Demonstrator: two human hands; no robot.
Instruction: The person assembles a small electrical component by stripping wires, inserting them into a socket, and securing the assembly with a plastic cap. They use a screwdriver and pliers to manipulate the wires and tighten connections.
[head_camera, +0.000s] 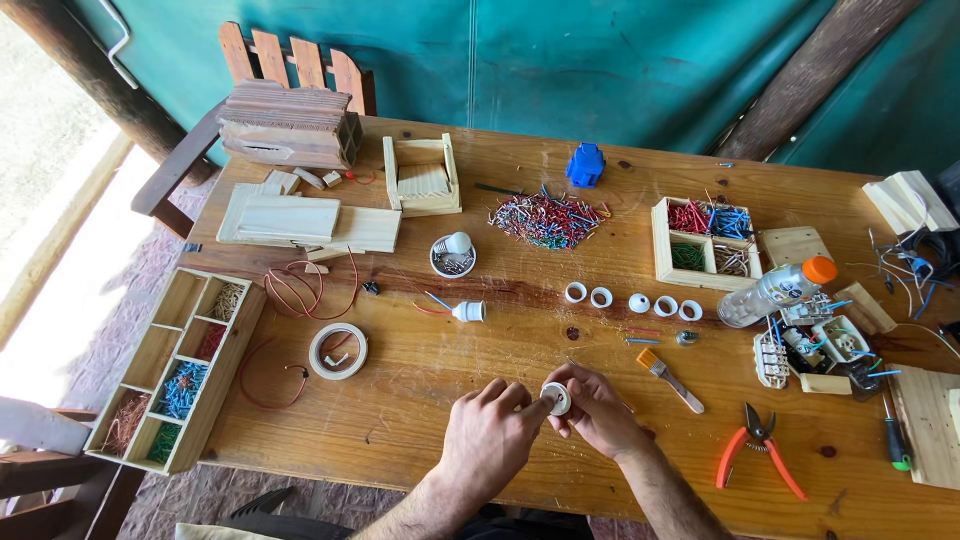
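place: makeshift electrical workshop | bench: wooden table | 12 o'clock: heap of wire offcuts | 3 o'clock: orange cutters, socket parts (wired) | 9 o'clock: divided wooden tray | backdrop: green tarpaulin

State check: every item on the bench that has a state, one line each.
left hand: pinching the white round fitting
right hand: gripping the same fitting
white round fitting: held above the wooden table
plastic bottle: lying on its side, orange cap on
orange-handled pliers: lying flat, handles spread
tape roll: lying flat
long divided tray: holding sorted wire pieces
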